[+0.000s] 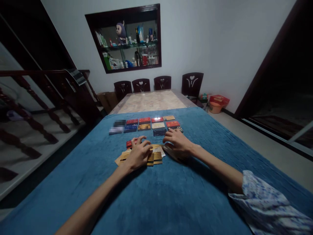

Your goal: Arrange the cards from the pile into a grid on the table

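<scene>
My left hand (140, 151) rests over a loose pile of gold cards (157, 158), its bent fingers apart. Under those fingertips a red card (128, 144) partly shows; the rest of it is covered. To the right of the pile, my right hand (179, 143) hovers low with curved, spread fingers, the thumb near the pile's right edge. Just beyond its fingertips lie a dark blue card (159, 132) and a partly hidden patterned card (180, 129). Farther back, rows of cards include a red card (172, 124), a cream card (158, 125) and a blue card (130, 128).
A blue cloth (156, 202) covers the near part of the long table, whose bare marbled top (149, 100) shows at the far end. Several dark chairs (192, 84) stand around that end. A wooden railing (36, 94) runs along the left.
</scene>
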`<state>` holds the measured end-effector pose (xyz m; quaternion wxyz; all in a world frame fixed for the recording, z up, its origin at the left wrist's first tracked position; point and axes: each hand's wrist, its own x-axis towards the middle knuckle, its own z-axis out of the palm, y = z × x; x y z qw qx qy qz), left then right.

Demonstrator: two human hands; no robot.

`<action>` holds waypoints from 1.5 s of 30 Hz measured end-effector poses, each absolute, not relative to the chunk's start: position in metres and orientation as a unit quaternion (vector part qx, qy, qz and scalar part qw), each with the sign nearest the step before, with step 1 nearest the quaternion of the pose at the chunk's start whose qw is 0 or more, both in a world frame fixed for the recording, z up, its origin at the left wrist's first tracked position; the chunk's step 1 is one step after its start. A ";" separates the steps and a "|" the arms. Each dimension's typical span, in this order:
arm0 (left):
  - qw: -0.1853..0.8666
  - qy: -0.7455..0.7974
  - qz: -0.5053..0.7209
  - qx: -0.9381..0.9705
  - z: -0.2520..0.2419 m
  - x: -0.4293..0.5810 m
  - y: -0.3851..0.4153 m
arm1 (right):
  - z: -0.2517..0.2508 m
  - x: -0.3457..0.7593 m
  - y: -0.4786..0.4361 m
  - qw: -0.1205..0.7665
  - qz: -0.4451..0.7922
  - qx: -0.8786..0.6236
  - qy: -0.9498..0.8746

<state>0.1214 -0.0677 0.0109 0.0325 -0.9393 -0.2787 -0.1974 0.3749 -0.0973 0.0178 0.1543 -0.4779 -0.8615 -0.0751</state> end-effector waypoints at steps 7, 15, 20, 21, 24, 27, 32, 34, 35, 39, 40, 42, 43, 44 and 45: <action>-0.005 -0.264 -0.157 -0.952 0.024 0.102 -0.088 | 0.017 0.345 -0.112 0.152 -0.043 -0.405 -0.901; -0.014 -0.239 -0.084 -0.967 0.033 0.099 -0.093 | 0.015 0.343 -0.111 0.144 -0.019 -0.402 -0.904; -0.018 -0.252 -0.065 -0.965 0.028 0.104 -0.094 | 0.011 0.346 -0.111 0.146 -0.010 -0.394 -0.907; -0.020 -0.255 -0.065 -0.965 0.027 0.106 -0.094 | 0.010 0.347 -0.110 0.146 -0.008 -0.392 -0.908; -0.029 -0.263 -0.067 -0.962 0.026 0.111 -0.096 | 0.007 0.349 -0.109 0.141 0.005 -0.387 -0.911; -0.037 -0.261 -0.077 -0.962 0.023 0.116 -0.097 | 0.007 0.350 -0.108 0.136 0.009 -0.392 -0.910; -0.040 -0.251 -0.087 -0.963 0.020 0.121 -0.094 | 0.012 0.349 -0.109 0.121 0.001 -0.402 -0.908; -0.034 -0.252 -0.094 -0.963 0.021 0.120 -0.093 | 0.013 0.349 -0.110 0.116 -0.005 -0.404 -0.907; -0.029 -0.253 -0.098 -0.962 0.021 0.120 -0.093 | 0.014 0.349 -0.110 0.114 -0.007 -0.405 -0.907; -0.011 -0.266 -0.108 -0.958 0.024 0.115 -0.094 | 0.018 0.353 -0.110 0.103 -0.012 -0.416 -0.903; -0.011 -0.268 -0.109 -0.957 0.024 0.114 -0.094 | 0.019 0.354 -0.110 0.099 -0.012 -0.417 -0.903; -0.012 -0.270 -0.110 -0.956 0.022 0.112 -0.094 | 0.020 0.357 -0.110 0.092 -0.011 -0.416 -0.905; -0.011 -0.269 -0.112 -0.956 0.021 0.112 -0.094 | 0.020 0.358 -0.109 0.090 -0.011 -0.414 -0.906; -0.009 -0.268 -0.116 -0.956 0.019 0.112 -0.093 | 0.020 0.359 -0.109 0.091 -0.013 -0.411 -0.907; -0.006 -0.267 -0.122 -0.956 0.017 0.112 -0.093 | 0.020 0.360 -0.108 0.093 -0.017 -0.410 -0.907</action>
